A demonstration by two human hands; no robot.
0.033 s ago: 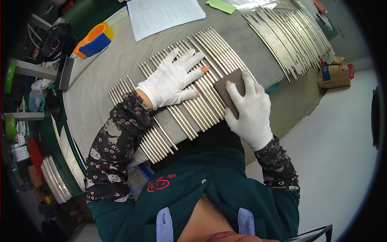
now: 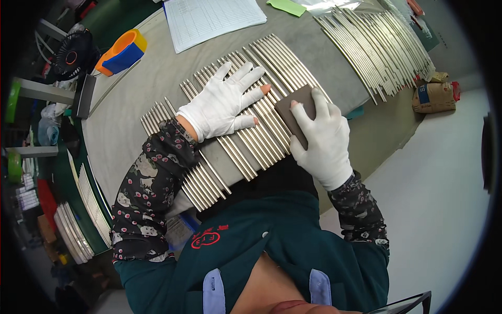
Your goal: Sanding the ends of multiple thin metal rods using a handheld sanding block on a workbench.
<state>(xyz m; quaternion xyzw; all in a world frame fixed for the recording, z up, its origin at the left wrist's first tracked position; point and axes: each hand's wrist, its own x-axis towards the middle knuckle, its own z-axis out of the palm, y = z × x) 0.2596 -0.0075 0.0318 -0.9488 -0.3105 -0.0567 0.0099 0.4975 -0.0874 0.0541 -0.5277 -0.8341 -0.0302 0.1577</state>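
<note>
I'm clasping a flat brown rectangular block (image 2: 304, 98), material unclear, in my white-gloved right hand (image 2: 325, 140); it's lying over the right end of a row of slim silvery metal rods (image 2: 266, 133). My white-gloved left hand (image 2: 219, 103) is resting palm down across them, fingers spread, gripping nothing. Looks like I'm rubbing the rods with the block, left palm steadying; next move is probably calling for even right-hand pressure and a firm left palm. Beyond my left fingertips, a printed white paper sheet (image 2: 217, 23) is lying on the grey tabletop (image 2: 123, 125); beyond my right fingers, more silvery rods (image 2: 374, 55) are lying bunched.
</note>
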